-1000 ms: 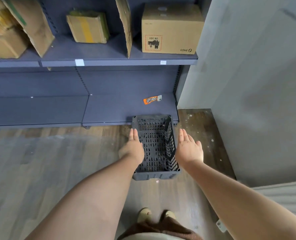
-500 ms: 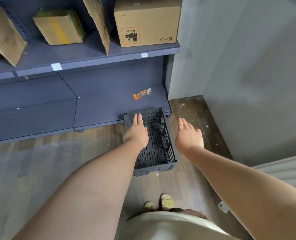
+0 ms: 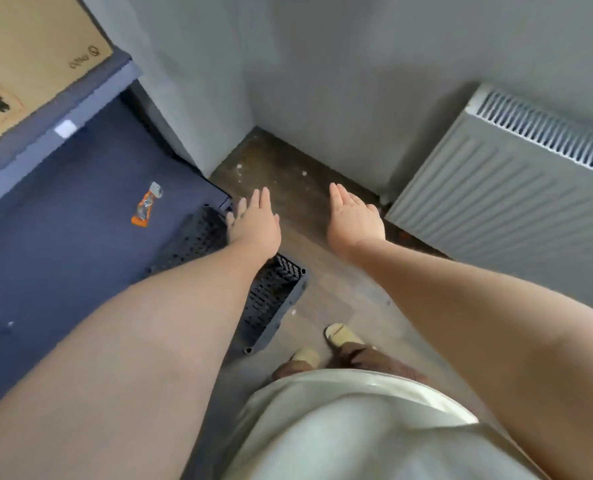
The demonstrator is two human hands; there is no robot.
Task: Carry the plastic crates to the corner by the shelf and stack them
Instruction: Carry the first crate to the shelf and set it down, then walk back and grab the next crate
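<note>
Both my arms reach forward and down, bare, elbows nearly straight. The shelf [image 3: 63, 237] runs along my left; a radiator [image 3: 496, 188] hangs on the wall to my right. The dark plastic crate [image 3: 271, 299] sits on the floor against the shelf's end, partly hidden under my left forearm. Left hand [image 3: 253, 223] hovers over the crate's far end, fingers straight, released, grasping nothing. Right hand [image 3: 355, 220] hangs over bare floor, fingers extended, released. An orange wrapper [image 3: 146, 209] lies on the shelf.

crate [image 3: 271, 299] mostly behind the left forearm; cardboard box [image 3: 28, 57] cropped at frame edge
</note>
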